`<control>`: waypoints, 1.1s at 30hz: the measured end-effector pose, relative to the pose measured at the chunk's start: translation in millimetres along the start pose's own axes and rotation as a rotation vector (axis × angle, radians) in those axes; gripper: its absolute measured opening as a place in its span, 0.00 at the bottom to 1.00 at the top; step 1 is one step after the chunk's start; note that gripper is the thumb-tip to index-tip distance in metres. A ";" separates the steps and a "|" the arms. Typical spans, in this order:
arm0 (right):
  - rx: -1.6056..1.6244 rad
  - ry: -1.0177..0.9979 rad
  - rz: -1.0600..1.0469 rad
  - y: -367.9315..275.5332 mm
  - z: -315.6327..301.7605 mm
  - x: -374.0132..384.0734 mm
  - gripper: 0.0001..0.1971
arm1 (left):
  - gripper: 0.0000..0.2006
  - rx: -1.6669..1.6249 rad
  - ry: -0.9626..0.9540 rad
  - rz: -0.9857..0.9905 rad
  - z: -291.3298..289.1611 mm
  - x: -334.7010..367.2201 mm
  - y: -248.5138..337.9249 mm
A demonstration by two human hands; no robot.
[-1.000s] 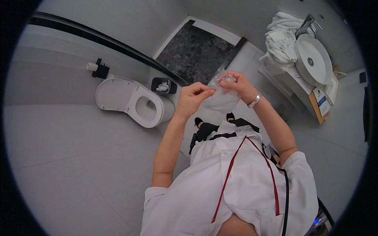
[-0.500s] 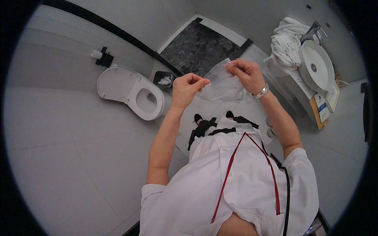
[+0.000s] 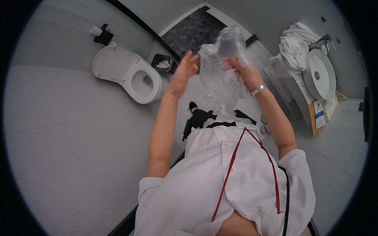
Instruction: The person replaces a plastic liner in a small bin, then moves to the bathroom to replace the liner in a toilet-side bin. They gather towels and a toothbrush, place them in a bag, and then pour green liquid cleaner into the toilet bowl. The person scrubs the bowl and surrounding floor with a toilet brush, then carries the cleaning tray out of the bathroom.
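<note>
A thin clear plastic bag [image 3: 214, 74] hangs crumpled and partly spread in front of my body. Its upper part puffs up over the dark floor panel, and a narrow end trails down toward my waist. My right hand [image 3: 244, 72], with a silver band at the wrist, is shut on the bag at its right side; film partly veils the fingers. Just left of the bag, my left hand [image 3: 186, 72] is raised, fingers apart, with nothing in it.
A white toilet [image 3: 141, 84] with its lid up stands at the left, beside a small black bin [image 3: 163, 63] with white waste. A paper roll holder [image 3: 103, 36] is on the wall. At the right, a round white basin [image 3: 321, 74] has a tap [image 3: 323, 41] and bundled white cloth [image 3: 293, 49].
My left hand has let go of the bag and moved up and left. The bag has opened out, rising higher and hanging lower around my right hand.
</note>
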State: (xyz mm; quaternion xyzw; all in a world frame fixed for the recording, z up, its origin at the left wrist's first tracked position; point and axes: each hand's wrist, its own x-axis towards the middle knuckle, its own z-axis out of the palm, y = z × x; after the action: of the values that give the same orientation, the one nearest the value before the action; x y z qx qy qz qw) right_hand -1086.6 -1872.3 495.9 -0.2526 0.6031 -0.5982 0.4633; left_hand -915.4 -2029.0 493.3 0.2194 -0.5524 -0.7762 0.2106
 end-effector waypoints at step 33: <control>0.184 0.024 -0.145 46.3 16.4 20.0 0.07 | 0.15 0.544 -0.311 -0.456 -12.8 2.1 20.2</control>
State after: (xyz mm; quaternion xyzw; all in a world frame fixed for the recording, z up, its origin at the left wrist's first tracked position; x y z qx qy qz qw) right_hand -1069.8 -1890.3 448.9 -0.2449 0.5313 -0.6859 0.4328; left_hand -908.1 -2046.1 508.5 0.2641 -0.7006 -0.6521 -0.1193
